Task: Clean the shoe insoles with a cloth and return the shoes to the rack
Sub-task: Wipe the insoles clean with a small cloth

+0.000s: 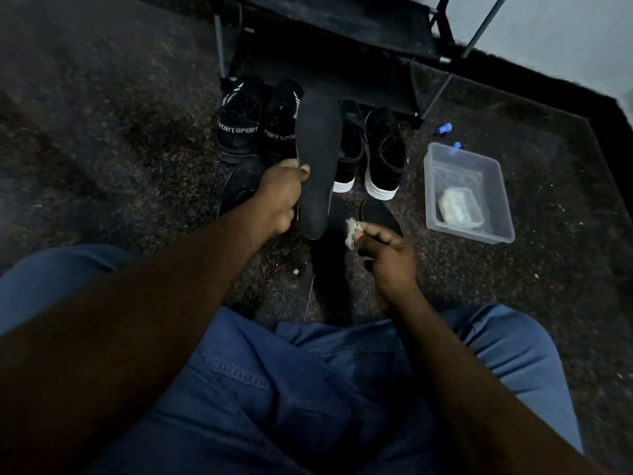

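My left hand (279, 200) grips a long black insole (317, 159) by its left edge and holds it up over the floor. Just below and to the right, my right hand (383, 250) pinches a small whitish cloth (352, 231) near the insole's lower end. Other black insoles lie on the carpet: one at the left (239, 183), one under the hands (330, 265), one at the right (378, 212). A pair of black "SPORT" sneakers (255, 123) and a pair of black shoes with white soles (371, 156) stand before the black shoe rack (329, 39).
A clear plastic tub (467, 193) with a pale folded item inside sits on the dark speckled carpet to the right. Small blue objects (445, 127) lie beyond it. My knees in blue jeans (308, 389) fill the foreground. A black border runs along the right wall.
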The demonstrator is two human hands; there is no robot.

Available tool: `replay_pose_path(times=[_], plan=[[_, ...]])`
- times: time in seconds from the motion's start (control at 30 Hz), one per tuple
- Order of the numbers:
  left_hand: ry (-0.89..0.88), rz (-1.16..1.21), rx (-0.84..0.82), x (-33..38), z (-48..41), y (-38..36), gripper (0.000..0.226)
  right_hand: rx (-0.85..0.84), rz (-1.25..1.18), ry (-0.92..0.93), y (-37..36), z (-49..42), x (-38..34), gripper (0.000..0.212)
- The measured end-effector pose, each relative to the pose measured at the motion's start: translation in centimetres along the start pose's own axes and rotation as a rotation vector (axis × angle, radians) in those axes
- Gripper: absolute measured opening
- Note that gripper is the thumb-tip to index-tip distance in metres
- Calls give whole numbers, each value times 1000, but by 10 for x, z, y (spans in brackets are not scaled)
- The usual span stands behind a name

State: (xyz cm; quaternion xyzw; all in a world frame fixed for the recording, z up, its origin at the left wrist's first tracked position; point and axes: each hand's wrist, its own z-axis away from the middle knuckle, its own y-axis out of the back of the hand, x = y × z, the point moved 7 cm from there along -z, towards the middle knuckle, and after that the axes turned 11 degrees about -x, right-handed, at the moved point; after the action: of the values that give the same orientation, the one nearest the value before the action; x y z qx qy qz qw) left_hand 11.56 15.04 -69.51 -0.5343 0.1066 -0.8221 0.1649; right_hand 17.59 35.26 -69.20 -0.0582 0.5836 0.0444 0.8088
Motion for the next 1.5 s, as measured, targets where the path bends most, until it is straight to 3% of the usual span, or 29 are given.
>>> replay_pose_path(times=[0.27,0.43,0.57,0.7,0.97,1.0,1.13,1.2,1.33,1.5], plan=[[341,-343,29,-30,20,27,17,-1,-36,-104,21,2,59,19],[502,-488,43,-52,24,45,38,-36,-23,-90,17,2,64,18],[597,-513,73,-65,26,56,38,-65,50,-61,12,1,65,17],[592,-466,75,-73,23,59,41,-117,62,-46,6,-1,68,18],[512,-615,49,-71,10,61,34,-128,49,-46,1,-10,78,18],[471,-692,71,-67,9,64,35,-135,47,-48,0,-12,79,18],[238,-1357,293,-25,14,71,41,-156,65,-40,-4,-14,81,19],[199,-1458,404,-9,16,75,41,-151,60,-44,-4,-15,81,18],[318,-1483,486,-7,16,97,68,-152,51,-50,-6,-15,84,16],[399,-1341,448,-21,17,109,74,-166,87,-27,-8,-14,82,17]])
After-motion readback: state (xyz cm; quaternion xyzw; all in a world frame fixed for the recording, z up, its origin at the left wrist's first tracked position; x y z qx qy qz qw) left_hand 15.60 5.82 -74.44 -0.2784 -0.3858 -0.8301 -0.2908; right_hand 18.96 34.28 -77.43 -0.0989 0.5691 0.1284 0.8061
